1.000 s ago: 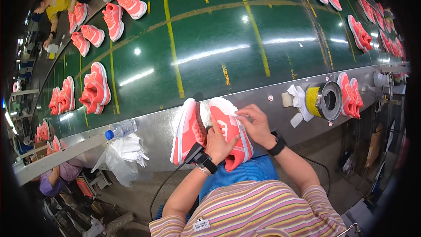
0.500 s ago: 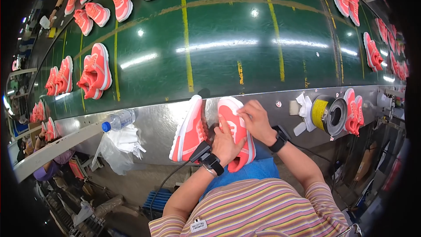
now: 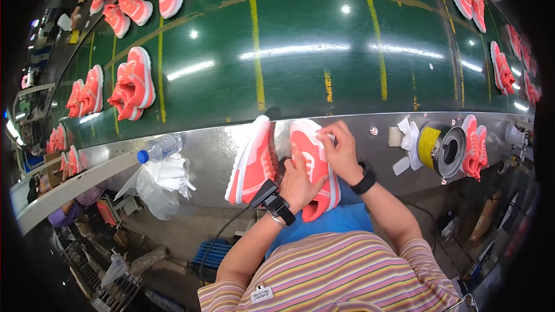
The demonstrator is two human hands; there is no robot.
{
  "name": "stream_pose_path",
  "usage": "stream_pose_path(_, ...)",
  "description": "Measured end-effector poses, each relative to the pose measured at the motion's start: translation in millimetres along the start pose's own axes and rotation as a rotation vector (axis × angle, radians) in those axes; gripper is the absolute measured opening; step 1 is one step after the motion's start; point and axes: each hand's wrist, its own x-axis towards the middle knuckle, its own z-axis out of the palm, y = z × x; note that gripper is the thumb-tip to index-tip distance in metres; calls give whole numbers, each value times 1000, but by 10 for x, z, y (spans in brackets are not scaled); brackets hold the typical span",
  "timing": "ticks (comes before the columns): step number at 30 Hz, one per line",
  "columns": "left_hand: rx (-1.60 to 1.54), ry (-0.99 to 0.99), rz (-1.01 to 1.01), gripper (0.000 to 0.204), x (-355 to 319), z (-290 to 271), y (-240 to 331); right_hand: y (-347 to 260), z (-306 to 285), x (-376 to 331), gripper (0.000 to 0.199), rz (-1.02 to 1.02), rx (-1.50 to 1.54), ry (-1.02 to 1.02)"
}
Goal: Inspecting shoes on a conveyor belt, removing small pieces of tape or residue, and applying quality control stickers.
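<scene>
A coral-pink sneaker (image 3: pixel 303 134) with a white sole stands in front of me on the metal ledge, toe away from me, heel near my blue-covered lap. Across its lacing lies my left hand (image 3: pixel 296 186), index finger stretched along the upper and thumb on the right side, holding the shoe steady. My right hand (image 3: pixel 340 149) is pinched at the toe's right side; whatever is between its fingertips is too small to make out. The matching sneaker (image 3: pixel 250 167) rests on its side just left, its white sole turned outward.
Beyond the ledge (image 3: pixel 214 150) runs a green conveyor belt (image 3: pixel 202 98) with yellow lines, carrying several pairs of pink sneakers (image 3: pixel 139 78). On the left are a water bottle (image 3: pixel 162 147) and a white plastic bag (image 3: pixel 159 188). To the right stand a metal tin (image 3: pixel 445 149), white tissue (image 3: pixel 409 138) and another pair (image 3: pixel 473 147).
The whole view has shifted slightly, with the scene now a little further right and up. The right hand has lifted slightly off the toe, still pinched; the left hand keeps its place.
</scene>
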Motion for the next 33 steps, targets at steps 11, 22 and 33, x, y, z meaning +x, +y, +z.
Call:
stream_pose_path(11,-71,-4,11,110,-15,70,-113,14,98,481,8,-6,-66,-223)
stream_pose_path(22,-255,11,92,106,-58,19,-362,-130,-139,-599,3,-227,-208,-159)
stream_pose_path(33,0,674,344,67,-695,-465,-863,-712,236,-587,8,126,353,-46)
